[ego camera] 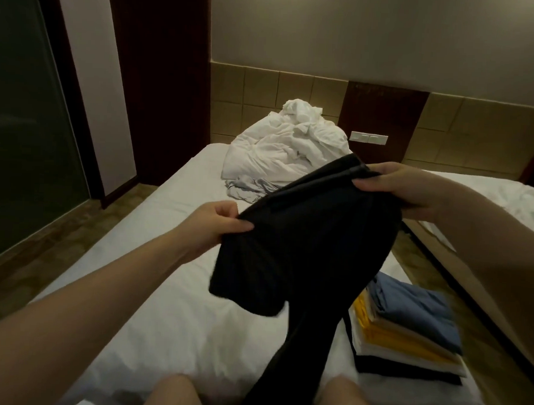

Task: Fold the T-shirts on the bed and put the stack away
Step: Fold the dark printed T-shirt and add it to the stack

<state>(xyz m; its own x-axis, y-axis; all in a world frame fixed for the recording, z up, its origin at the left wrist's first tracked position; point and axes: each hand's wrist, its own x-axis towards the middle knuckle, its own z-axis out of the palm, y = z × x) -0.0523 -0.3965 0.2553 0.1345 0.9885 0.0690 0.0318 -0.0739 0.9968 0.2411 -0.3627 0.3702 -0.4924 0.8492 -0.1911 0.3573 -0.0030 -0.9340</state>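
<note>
Floor tiles point(86, 223) run along the bed's left edge at nine o'clock, beside a dark glass door point(26, 118), and I see open room there. The left hand point(216, 224) sits just left of centre, thumb and curled fingers pinching one top edge of the black T-shirt point(313, 240). The shirt hangs in the air over the bed point(164, 320), its body trailing down toward six o'clock. At twelve o'clock a heap of white bedding point(289, 142) lies at the far end of the mattress, with a crumpled grey garment point(248, 186) touching its near side. The right hand point(411, 189) at two o'clock grips the shirt's other top edge, thumb over the cloth, fingers folded beneath. At four o'clock the folded stack point(406, 325) rests at the bed's right edge: blue on top, yellow and pale layers under it, black at the bottom. Past that edge, a strip of floor lies before a second bed point(502, 192) at three o'clock.
</note>
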